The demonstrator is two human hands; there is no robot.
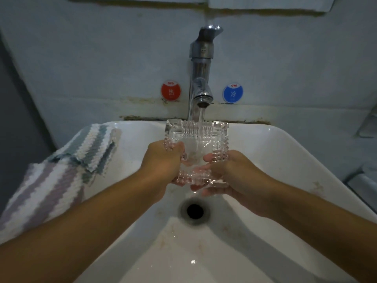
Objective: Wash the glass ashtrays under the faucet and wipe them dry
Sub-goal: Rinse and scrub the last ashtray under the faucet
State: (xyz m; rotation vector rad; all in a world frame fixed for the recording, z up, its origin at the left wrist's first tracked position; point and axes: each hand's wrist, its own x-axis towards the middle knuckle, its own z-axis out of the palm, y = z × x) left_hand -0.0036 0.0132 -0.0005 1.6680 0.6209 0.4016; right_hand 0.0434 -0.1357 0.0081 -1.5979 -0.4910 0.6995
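Note:
A square clear glass ashtray with ribbed, beaded edges is held over the white sink, tilted toward me. Water runs from the chrome faucet into its hollow. My left hand grips its left side, thumb on the rim. My right hand holds the right and near side, thumb over the edge and fingers underneath.
A striped cloth in white, teal and mauve lies over the sink's left rim. The dark drain hole sits just below the hands. Red and blue round stickers flank the faucet on the wall.

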